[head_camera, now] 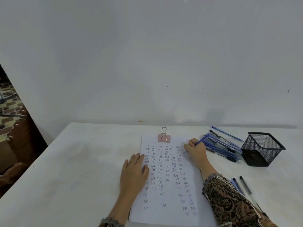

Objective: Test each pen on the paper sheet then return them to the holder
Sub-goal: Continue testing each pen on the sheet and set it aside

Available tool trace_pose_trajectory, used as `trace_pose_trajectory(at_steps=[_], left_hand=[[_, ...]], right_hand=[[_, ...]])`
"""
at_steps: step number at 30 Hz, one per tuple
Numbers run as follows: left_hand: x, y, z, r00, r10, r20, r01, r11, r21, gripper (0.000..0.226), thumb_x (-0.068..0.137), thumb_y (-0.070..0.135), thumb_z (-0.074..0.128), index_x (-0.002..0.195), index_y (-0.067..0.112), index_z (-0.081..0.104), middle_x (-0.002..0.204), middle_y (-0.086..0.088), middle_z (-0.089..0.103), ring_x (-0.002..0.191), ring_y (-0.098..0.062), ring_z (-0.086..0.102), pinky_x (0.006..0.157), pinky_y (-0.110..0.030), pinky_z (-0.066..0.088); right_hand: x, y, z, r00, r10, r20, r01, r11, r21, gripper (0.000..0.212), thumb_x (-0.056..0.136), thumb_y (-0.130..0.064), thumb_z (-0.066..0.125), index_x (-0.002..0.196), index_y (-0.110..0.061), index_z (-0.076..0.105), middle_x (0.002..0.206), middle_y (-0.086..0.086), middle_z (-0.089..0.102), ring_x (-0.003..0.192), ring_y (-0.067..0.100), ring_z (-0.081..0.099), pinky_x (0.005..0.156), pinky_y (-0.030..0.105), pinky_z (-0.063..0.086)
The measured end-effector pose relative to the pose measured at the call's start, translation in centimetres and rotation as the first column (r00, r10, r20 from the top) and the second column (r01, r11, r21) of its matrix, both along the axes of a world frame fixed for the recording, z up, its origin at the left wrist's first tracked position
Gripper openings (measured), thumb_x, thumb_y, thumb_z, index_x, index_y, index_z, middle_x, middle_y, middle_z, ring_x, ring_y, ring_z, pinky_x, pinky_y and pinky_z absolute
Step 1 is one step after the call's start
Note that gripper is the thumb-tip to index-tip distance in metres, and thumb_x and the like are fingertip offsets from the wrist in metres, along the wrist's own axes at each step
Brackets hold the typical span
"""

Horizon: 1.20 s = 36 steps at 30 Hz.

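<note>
A white paper sheet [170,190] filled with columns of handwritten "Test" words lies on the table, clipped at its top by a pink binder clip [164,138]. My left hand [134,171] lies flat on the sheet's left edge, fingers straight. My right hand [195,151] grips a blue pen [202,140] with its tip on the sheet's upper right part. A pile of several blue pens [223,146] lies right of the sheet. The black mesh holder [262,149] stands beyond the pile and looks empty.
Two more pens [242,185] lie by my right forearm near the table's right front. The white table [73,161] ends at a white wall behind. Dark wooden furniture [14,145] stands off the table's left edge.
</note>
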<state>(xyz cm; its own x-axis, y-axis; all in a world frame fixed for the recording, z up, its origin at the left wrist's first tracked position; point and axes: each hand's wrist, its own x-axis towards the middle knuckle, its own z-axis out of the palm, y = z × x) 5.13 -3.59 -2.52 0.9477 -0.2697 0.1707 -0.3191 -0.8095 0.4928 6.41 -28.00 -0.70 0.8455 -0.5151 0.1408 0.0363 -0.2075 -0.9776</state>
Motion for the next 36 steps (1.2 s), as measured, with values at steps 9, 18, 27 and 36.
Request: trace_pose_trajectory(at_steps=[9,18,27,36], left_hand=[[0.0,0.0,-0.1,1.000,0.005,-0.005,-0.005,1.000,-0.003,0.049,0.098,0.033,0.030,0.145,0.024,0.023,0.153,0.009,0.019,0.142,-0.006,0.010,0.116,-0.026,0.000],[0.0,0.1,0.0,1.000,-0.001,-0.012,0.001,1.000,-0.006,0.048,0.098,0.033,0.030,0.145,0.024,0.024,0.153,0.009,0.019,0.142,-0.006,0.009,0.116,-0.026,0.000],[-0.1,0.2,0.0,1.000,0.001,-0.002,-0.001,1.000,-0.023,0.048,0.097,0.032,0.032,0.144,0.023,0.027,0.152,0.009,0.022,0.142,-0.006,0.012,0.116,-0.026,0.002],[-0.4,0.2,0.1,1.000,0.007,-0.004,-0.007,0.999,-0.034,0.047,0.098,0.031,0.033,0.143,0.022,0.029,0.152,0.007,0.024,0.142,-0.008,0.014,0.115,-0.026,0.003]], right_hand=[[-0.1,0.2,0.4,1.000,-0.006,0.004,0.006,1.000,-0.012,0.049,0.072,0.018,0.049,0.053,-0.017,0.021,0.055,-0.001,0.023,0.044,0.003,0.021,0.048,0.016,0.026],[-0.1,0.1,0.4,0.999,-0.034,0.001,0.034,0.999,-0.014,0.049,0.072,0.018,0.048,0.054,-0.018,0.021,0.057,0.000,0.023,0.050,0.008,0.022,0.047,0.014,0.028],[-0.3,0.3,0.3,0.998,-0.036,0.046,0.038,0.999,-0.029,0.048,0.072,0.019,0.049,0.052,-0.017,0.025,0.060,0.002,0.028,0.054,0.014,0.026,0.047,0.012,0.031],[-1.9,0.1,-0.1,0.988,-0.122,0.098,0.109,0.985,0.133,0.036,0.085,0.004,0.056,0.056,-0.010,0.038,0.048,0.009,0.046,0.041,0.011,0.044,0.046,0.023,0.037]])
